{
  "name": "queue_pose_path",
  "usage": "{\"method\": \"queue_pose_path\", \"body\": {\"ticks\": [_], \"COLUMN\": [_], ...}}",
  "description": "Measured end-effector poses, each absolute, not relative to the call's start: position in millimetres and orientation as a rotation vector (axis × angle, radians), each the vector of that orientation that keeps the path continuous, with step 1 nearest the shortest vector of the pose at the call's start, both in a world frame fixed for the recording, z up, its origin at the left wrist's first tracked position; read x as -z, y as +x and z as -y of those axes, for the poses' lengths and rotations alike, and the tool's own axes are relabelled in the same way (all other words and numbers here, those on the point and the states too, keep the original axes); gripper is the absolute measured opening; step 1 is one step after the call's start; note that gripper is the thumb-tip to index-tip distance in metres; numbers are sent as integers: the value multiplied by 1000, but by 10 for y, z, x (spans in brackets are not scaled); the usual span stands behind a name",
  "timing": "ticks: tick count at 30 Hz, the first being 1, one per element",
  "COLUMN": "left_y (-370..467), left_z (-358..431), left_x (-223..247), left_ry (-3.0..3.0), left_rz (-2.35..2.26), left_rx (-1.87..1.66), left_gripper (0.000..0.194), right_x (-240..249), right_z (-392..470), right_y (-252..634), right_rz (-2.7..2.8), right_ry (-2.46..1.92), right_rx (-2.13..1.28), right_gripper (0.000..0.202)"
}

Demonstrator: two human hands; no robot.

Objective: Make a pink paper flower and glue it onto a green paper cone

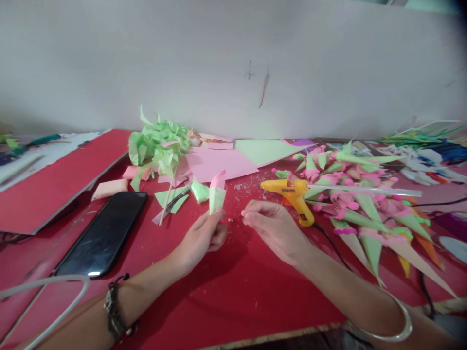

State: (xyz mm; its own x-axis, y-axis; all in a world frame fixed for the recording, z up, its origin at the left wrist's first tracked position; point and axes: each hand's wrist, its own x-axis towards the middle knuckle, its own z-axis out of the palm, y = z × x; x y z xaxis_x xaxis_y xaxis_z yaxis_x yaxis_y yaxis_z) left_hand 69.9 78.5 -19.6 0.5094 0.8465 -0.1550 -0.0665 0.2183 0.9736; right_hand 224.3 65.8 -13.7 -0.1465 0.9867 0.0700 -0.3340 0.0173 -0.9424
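1. Grip of the left hand (208, 232): thumb and fingers pinching the lower end of a small rolled paper piece (218, 197), green below and pink at the tip. The piece stands roughly upright above the red worktop (233, 301).
2. Right hand (272, 224): raised near the paper piece, apart from it, fingers curled and fingertips close to the thumb. Whether they meet or hold something small cannot be told at this sharpness.
3. Beside the right hand: yellow glue gun (292, 194) on its side, nozzle toward the left, clear glue stick (368, 190) protruding from its rear.
4. Right of the gun: heap of paper cones (372, 209), mostly green and pink, partly beneath the glue stick.
5. Beyond the left hand: small green packet (200, 190); left of it, a thin stick (168, 197) and green paper scraps.
6. Left side: black phone (104, 233), screen up, near a pale pink block (109, 188).
7. Rear: crumpled green paper (160, 143) and a flat pink sheet (219, 165), before a pale wall (146, 58).
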Motion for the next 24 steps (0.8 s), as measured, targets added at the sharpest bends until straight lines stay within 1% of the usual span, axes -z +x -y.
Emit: {"method": "queue_pose_path", "body": {"ticks": [9,14,18,22,24], "left_y": [697,704,701,696,696], "left_z": [-784,-780,-788,-795,-792], "left_x": [188,192,203,212,205], "left_ry": [1209,1179,1179,1170,1162], "left_rz": [-810,-823,-819,-818,-819], "left_rx": [-741,-763,-765,-766,-766], "left_gripper": [41,40,40,36,35], "right_x": [117,109,99,99,110], "right_z": [-650,-640,-614,-608,-611], "right_y": [2255,2243,2234,2238,2241], "right_rz": [1124,1125,1178,1255,1222], "right_ry": [-891,-900,-760,-646,-634], "right_rx": [-1411,-1427,-1504,-1579,-1596], "right_gripper": [11,8,4,26,23]}}
